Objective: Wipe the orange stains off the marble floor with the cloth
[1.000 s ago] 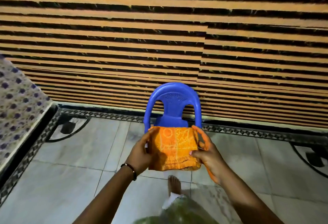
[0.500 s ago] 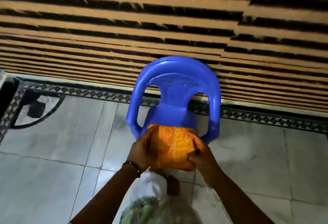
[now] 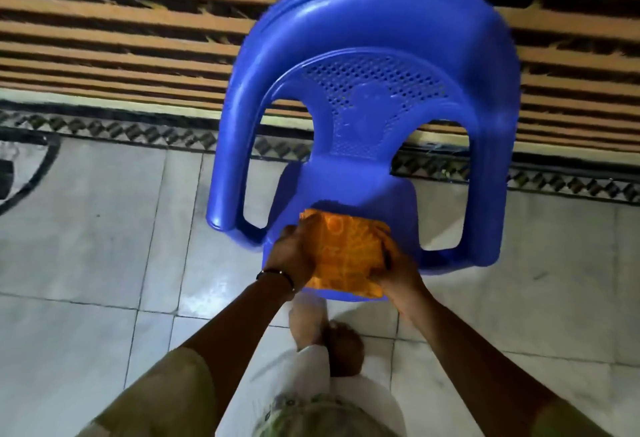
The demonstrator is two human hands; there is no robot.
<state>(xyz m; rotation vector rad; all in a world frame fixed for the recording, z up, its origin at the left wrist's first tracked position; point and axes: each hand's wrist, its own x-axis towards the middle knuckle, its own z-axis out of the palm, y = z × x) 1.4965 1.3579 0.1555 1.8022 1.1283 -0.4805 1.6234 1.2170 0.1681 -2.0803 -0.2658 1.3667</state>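
A folded orange patterned cloth (image 3: 346, 256) is held between both hands just over the front of a blue plastic chair's seat (image 3: 349, 190). My left hand (image 3: 291, 256) grips its left side, a dark band on that wrist. My right hand (image 3: 398, 268) grips its right side. Pale marble floor tiles (image 3: 104, 228) spread around the chair; no orange stains show on them from here. Whether the cloth rests on the seat or hangs just above it is unclear.
The chair stands against a striped orange and black wall (image 3: 121, 38) with a patterned dark border (image 3: 156, 131) along its foot. My bare foot (image 3: 341, 350) stands on the tiles just before the chair. A curved dark inlay (image 3: 31, 173) marks the floor at far left.
The view has closed in on the chair and tilted down. Both hands have lowered the cloth from in front of the backrest to the seat's front.
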